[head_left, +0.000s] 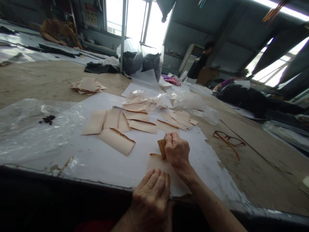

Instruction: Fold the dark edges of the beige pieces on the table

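Note:
Close in front of me, a beige leather-like piece (pixel 158 164) lies on white sheeting at the table's front edge, with a brown strip along its far edge. My left hand (pixel 154 190) rests on its near part, fingers stretched out flat. A small flat brown scraper (pixel 162 148) is pinched in my right hand (pixel 176 149), its lower tip at the brown edge of the piece. Beyond my hands, several similar pieces with brown edges, one of them a beige piece (pixel 118 141), lie spread on the white sheet (pixel 142 148). Part of the worked piece is hidden under both hands.
Eyeglasses (pixel 229 139) lie on the right. Dark crumbs (pixel 48 120) sit on clear plastic (pixel 26 135) at left. A stack of beige pieces (pixel 87 85) and a plastic bag (pixel 145 100) lie farther back. Other people work around the table, one at far left (pixel 60 30).

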`<state>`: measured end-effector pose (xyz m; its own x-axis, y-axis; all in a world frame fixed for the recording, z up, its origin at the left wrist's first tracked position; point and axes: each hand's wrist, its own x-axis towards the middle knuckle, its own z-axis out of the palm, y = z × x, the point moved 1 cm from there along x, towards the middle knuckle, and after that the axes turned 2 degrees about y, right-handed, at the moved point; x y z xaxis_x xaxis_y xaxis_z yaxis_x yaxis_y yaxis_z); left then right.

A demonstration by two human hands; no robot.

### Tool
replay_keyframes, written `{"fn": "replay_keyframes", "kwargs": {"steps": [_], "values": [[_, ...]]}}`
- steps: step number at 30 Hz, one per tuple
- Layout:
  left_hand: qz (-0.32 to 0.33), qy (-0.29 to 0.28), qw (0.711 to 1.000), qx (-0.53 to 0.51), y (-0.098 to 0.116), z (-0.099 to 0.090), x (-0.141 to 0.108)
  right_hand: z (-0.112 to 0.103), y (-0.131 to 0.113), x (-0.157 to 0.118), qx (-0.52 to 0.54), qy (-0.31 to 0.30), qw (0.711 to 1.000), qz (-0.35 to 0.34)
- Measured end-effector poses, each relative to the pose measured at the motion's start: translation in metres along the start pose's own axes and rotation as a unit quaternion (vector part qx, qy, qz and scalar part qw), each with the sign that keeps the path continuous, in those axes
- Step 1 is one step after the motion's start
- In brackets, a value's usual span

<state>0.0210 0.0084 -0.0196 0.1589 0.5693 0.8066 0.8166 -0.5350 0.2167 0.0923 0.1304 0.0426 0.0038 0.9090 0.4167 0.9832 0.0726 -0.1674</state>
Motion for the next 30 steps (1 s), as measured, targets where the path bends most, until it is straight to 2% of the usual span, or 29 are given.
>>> {"fn": "replay_keyframes", "kwargs": {"steps": [3,10,13,15,17,19,23,26,30], "values": [[-0.007,0.016,1.000,-0.007,0.001,0.001,0.001,0.004,-0.010,-0.013,-0.037,-0.022,0.997,-0.070],[-0.006,0.027,1.000,-0.003,0.002,-0.001,0.002,0.025,-0.025,0.003,-0.079,-0.028,0.995,-0.060],[-0.011,0.013,1.000,-0.002,0.002,-0.002,0.002,0.026,-0.024,0.012,-0.055,-0.012,0.998,-0.002],[-0.013,0.012,1.000,-0.002,0.001,-0.002,0.003,0.020,-0.020,0.017,-0.028,-0.001,0.998,0.058],[-0.011,0.016,1.000,-0.004,0.001,-0.002,0.003,0.011,-0.015,0.017,-0.006,0.004,0.996,0.088],[-0.006,0.020,1.000,-0.005,0.001,-0.002,0.004,0.002,-0.012,0.011,0.006,0.001,0.998,0.056],[-0.016,0.030,0.999,-0.021,0.003,-0.004,0.006,-0.001,-0.018,-0.011,-0.018,-0.031,0.997,-0.067],[-0.033,0.024,0.998,-0.042,0.004,-0.003,0.005,0.006,-0.025,-0.019,-0.062,-0.034,0.995,-0.074],[-0.029,0.026,0.999,-0.028,0.003,0.000,0.003,0.015,-0.029,-0.011,-0.080,-0.032,0.993,-0.074]]}}
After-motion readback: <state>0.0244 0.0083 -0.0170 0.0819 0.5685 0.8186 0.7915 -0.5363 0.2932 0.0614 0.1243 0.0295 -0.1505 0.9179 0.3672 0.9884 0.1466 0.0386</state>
